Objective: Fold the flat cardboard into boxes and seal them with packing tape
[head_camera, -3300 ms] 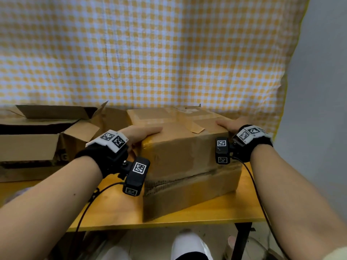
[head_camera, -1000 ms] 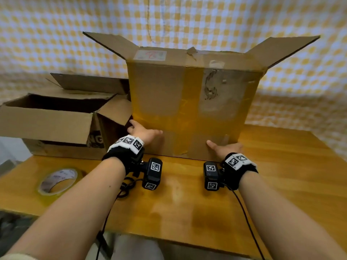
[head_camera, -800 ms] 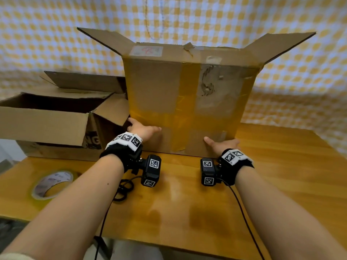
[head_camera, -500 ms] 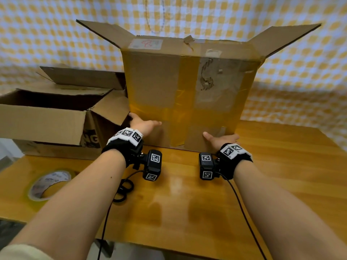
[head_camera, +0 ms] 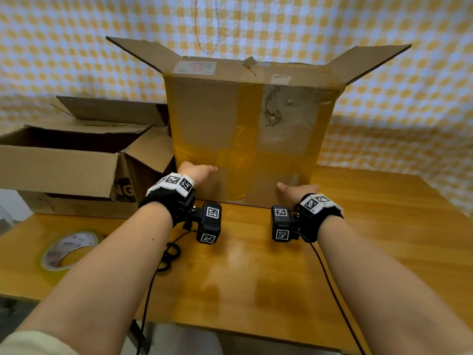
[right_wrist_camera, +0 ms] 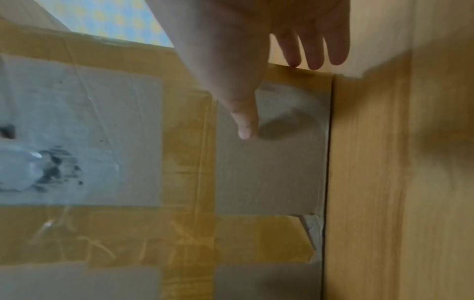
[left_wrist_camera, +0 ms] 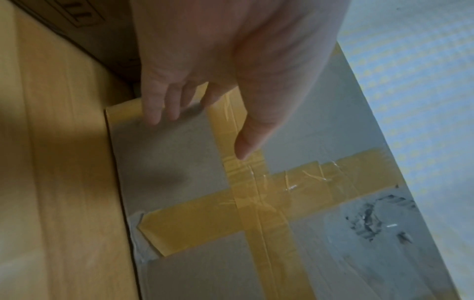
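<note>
A tall brown cardboard box (head_camera: 245, 129) stands on the wooden counter (head_camera: 384, 226). A low open cardboard box (head_camera: 64, 167) sits just left of it. A roll of yellowish packing tape (head_camera: 67, 249) lies near the counter's front-left edge.

Box (head_camera: 245, 129) inside hidden — left hand (head_camera: 197, 172) fingertips too.

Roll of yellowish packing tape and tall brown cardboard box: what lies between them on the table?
In the head view, the left forearm and its black wrist camera cross that stretch of wooden table, between tape roll and taped box.
</note>
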